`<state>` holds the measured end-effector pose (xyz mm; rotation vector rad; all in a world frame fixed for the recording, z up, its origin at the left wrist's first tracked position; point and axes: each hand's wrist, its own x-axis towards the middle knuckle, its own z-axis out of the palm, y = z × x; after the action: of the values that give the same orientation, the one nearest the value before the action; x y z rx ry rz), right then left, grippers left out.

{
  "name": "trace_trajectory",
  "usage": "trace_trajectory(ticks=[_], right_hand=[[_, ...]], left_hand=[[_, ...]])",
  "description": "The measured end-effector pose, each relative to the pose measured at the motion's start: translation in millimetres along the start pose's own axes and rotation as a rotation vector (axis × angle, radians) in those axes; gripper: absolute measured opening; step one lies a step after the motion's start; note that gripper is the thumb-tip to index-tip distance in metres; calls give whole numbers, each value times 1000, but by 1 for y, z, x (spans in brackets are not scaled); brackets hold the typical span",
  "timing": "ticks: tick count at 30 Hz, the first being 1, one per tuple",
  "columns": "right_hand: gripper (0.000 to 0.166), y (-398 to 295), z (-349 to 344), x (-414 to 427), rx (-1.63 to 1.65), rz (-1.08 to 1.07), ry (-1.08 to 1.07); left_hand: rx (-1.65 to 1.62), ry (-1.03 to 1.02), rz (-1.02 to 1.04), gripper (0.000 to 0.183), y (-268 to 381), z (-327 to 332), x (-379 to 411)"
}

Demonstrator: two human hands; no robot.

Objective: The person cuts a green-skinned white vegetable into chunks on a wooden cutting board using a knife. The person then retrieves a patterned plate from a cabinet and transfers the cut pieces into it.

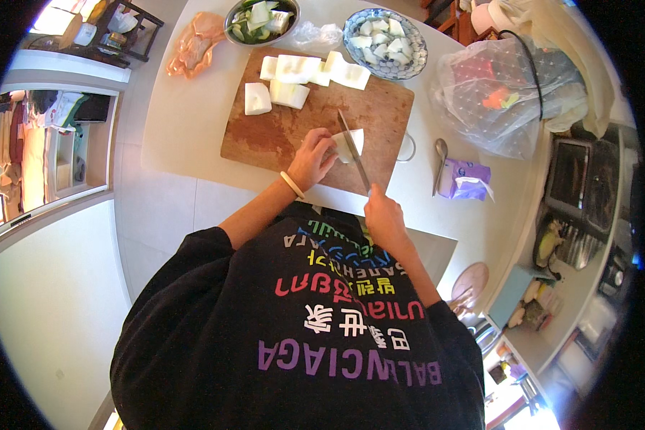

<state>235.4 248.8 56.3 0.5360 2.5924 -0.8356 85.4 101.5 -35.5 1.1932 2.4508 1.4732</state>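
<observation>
My left hand [316, 156] holds a pale white piece of peeled melon or gourd [348, 146] on the wooden cutting board [279, 131], fingertips on its left side. In my right hand [382, 210] is the handle of a kitchen knife [353, 148], whose blade lies across that piece. Several larger white chunks [296, 69] rest along the board's far edge. Behind the board, a blue-and-white patterned bowl [420, 54] holds small cut white pieces, and a metal bowl [295, 31] holds green peelings and white bits.
A crumpled orange plastic bag [196, 45] lies at the table's far left, a clear bag [316, 36] between the bowls. To the right are a metal spoon [439, 161], a purple tissue pack [468, 178] and a translucent mesh food cover [462, 107]. A metal ring [411, 148] adjoins the board's right edge.
</observation>
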Motion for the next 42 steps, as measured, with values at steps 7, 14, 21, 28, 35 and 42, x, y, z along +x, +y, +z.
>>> trace_trajectory(ticks=[7, 14, 21, 28, 35, 42], right_hand=[[14, 28, 23, 24, 98, -151, 197], [18, 22, 1, 15, 76, -108, 130], [19, 26, -4, 9, 79, -142, 176], [15, 26, 3, 11, 88, -91, 137], [14, 24, 4, 11, 108, -83, 140], [19, 29, 3, 8, 123, -25, 84]], left_hand=[[40, 122, -166, 37, 12, 9, -4], [144, -46, 8, 34, 6, -4, -7], [88, -45, -57, 22, 8, -30, -1], [294, -111, -85, 17, 9, -8, 33], [415, -116, 14, 11, 1, 4, 40], [-25, 280, -297, 14, 0, -24, 71]])
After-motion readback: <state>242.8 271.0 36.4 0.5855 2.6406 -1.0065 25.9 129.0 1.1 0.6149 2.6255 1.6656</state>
